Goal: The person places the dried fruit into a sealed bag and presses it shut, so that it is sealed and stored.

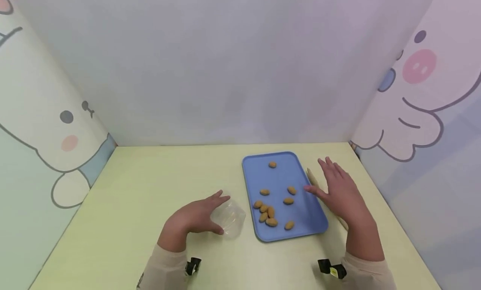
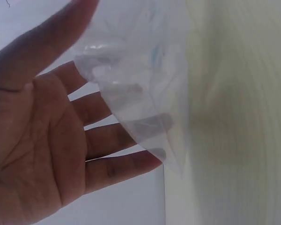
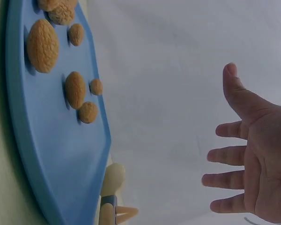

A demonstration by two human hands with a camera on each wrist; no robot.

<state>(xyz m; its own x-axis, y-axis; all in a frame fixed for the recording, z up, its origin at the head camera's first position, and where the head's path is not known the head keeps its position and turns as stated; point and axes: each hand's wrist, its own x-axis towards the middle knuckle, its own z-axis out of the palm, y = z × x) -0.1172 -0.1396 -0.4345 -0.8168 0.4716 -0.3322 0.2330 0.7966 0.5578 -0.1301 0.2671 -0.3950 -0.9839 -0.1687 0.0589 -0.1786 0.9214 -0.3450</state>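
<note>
My left hand point(image 1: 199, 213) is at a clear plastic bag point(image 1: 232, 219) that stands on the table, left of the tray. In the left wrist view the straightened fingers point(image 2: 100, 166) show partly through the bag's film point(image 2: 145, 101), while the thumb is spread away from them. Held in the air over the right side of the blue tray point(image 1: 312, 223), my right hand point(image 1: 340, 194) has its fingers spread and nothing in it. Several brown, wrinkled walnuts point(image 1: 272, 222) lie in the tray, most of them toward its near left part.
A pale wooden tool point(image 1: 312, 177) lies along the tray's right side, partly hidden under my right hand; in the right wrist view it has a rounded end point(image 3: 113, 178) and a grey band. Walls with cartoon animals enclose the pale table point(image 1: 150, 177) on its sides.
</note>
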